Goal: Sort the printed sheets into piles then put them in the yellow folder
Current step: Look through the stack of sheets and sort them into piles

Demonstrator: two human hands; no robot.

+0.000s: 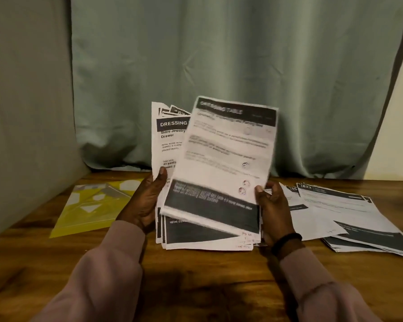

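Sleeved forearms reach forward over the wooden table [196, 287]. Left hand [142, 203] grips the upright stack of printed sheets [170, 145] at its left edge. Right hand [273, 205] pinches the blurred front sheet [228, 159] at its right edge. Yellow folder [89, 208] lies flat, far left. Sorted pile [349, 219] lies on the right.
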